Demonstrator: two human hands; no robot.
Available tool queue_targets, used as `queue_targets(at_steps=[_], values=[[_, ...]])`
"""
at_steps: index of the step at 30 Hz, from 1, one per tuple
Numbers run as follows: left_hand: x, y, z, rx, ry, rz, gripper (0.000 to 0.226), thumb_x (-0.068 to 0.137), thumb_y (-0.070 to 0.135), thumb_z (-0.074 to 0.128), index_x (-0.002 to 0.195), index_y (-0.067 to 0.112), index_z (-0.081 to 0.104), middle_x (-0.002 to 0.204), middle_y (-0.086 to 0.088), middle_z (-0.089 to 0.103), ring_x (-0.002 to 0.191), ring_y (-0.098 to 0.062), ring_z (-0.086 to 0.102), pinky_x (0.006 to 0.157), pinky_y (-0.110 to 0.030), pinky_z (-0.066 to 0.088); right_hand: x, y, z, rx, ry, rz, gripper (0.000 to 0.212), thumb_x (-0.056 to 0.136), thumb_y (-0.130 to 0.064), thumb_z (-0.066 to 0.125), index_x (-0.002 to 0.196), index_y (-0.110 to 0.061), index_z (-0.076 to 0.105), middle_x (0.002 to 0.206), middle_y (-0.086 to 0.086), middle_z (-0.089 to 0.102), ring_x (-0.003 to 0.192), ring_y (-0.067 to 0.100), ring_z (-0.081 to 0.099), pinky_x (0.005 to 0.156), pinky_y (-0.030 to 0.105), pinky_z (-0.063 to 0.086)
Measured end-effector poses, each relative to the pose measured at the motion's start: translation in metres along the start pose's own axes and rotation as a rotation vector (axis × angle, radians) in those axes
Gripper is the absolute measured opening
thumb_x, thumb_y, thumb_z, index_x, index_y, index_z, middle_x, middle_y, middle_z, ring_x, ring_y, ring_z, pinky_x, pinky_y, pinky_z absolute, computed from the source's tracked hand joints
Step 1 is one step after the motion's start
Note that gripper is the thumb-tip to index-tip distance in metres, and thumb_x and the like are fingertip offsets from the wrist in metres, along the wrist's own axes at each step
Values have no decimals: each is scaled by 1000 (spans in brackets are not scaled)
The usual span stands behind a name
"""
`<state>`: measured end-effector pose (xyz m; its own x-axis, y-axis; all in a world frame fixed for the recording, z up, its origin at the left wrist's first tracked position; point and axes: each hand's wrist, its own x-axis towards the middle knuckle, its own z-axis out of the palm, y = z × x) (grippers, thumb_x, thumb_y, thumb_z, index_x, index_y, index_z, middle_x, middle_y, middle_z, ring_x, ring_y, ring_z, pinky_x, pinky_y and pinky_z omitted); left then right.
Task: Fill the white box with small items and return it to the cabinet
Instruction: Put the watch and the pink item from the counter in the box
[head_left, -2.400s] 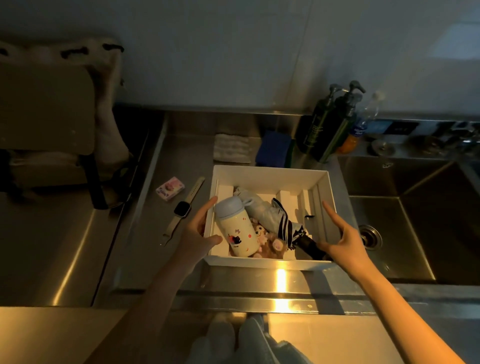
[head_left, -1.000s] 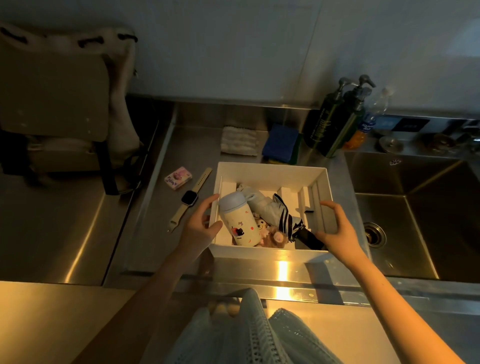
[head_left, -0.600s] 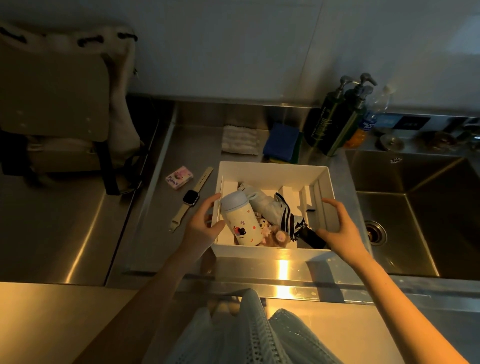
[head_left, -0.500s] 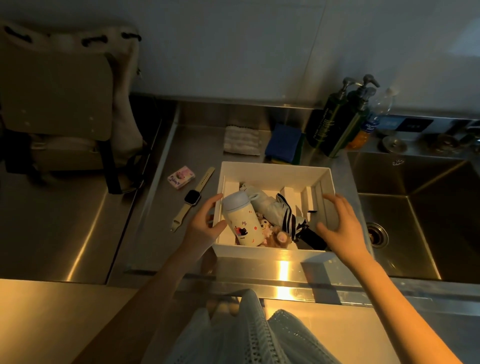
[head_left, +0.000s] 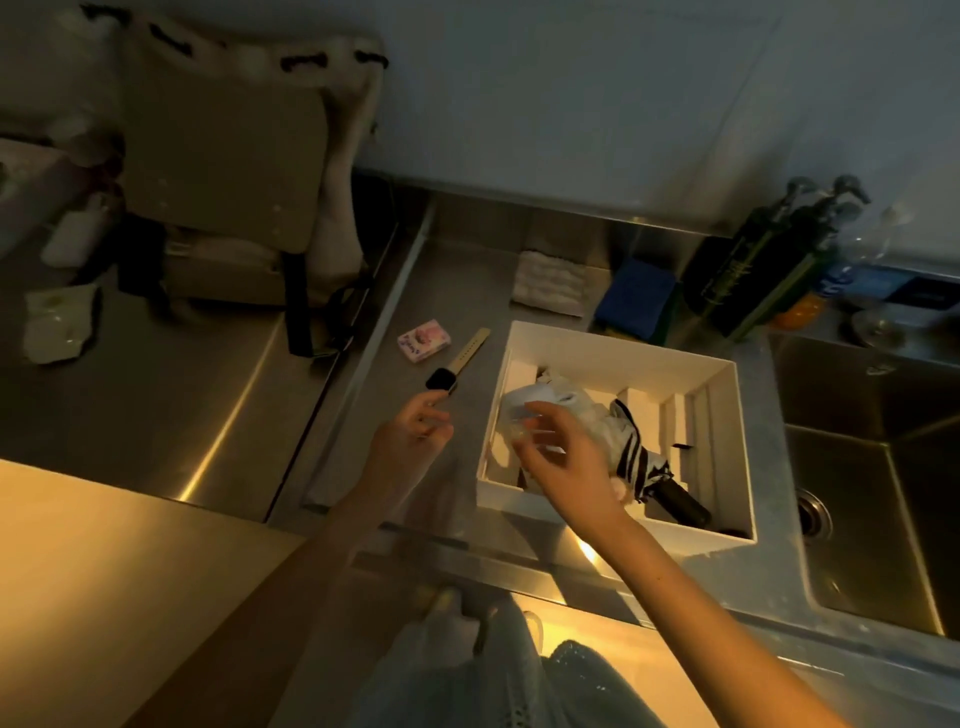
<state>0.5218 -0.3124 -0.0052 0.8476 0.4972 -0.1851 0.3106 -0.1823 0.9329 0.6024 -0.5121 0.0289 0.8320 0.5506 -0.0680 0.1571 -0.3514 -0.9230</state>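
Having let go of the white box (head_left: 696, 538), we reach our left hand (head_left: 415, 434), fingers loosely curled and empty, toward the watch (head_left: 451, 371) beside it, right hand (head_left: 563, 460) spread above.

left hand (head_left: 415, 431): I see it left of the white box (head_left: 613, 353), fingers loosely curled, nothing gripped | right hand (head_left: 563, 454): over the box's near-left part, fingers spread, blurred | forearms: both bare, angled up-frame
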Motion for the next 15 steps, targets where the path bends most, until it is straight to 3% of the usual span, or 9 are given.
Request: queue_targets(at_steps=[4, 7, 10, 13, 15], values=[[14, -18, -26, 42, 47, -2, 30, 80, 27, 61, 97, 51, 57, 85, 9, 70, 78, -12, 66, 72, -27, 53, 10, -10, 30, 29, 12, 91, 39, 89, -32, 62, 125, -31, 48, 102, -10, 63, 88, -5, 61, 71, 11, 52], [32, -33, -38, 14, 1, -45, 33, 85, 12, 67, 106, 36, 57, 91, -3, 69, 86, -22, 67, 82, -45, 55, 17, -17, 48, 34, 51, 129, 45, 87, -33, 65, 127, -31, 45, 99, -18, 60, 86, -11, 59, 63, 4, 46], [52, -44, -44, 69, -61, -93, 34, 86, 14, 68, 115, 27, 56, 93, -3, 69, 87, -22, 66, 80, -48, 55, 20, -20, 60, -11, 128, 176, 50, 86, -29, 68, 130, -29, 44, 105, -13, 60, 91, -2, 61, 69, 9, 49], [72, -50, -47, 197, -85, -9, 26, 85, 22, 69, 106, 33, 57, 85, 5, 67, 78, -12, 65, 68, -35, 57, 20, -18, 63, -65, 161, 216, 50, 86, -26, 67, 130, -27, 45, 113, -3, 61, 99, 10, 61, 82, 25, 53], [83, -52, -45, 233, -133, 27, 24, 85, 23, 68, 104, 32, 57, 88, 3, 65, 77, -13, 64, 68, -35, 56, 20, -19, 64, -74, 153, 246, 49, 86, -27, 67, 130, -27, 46, 115, 0, 62, 102, 14, 61, 87, 33, 54]])
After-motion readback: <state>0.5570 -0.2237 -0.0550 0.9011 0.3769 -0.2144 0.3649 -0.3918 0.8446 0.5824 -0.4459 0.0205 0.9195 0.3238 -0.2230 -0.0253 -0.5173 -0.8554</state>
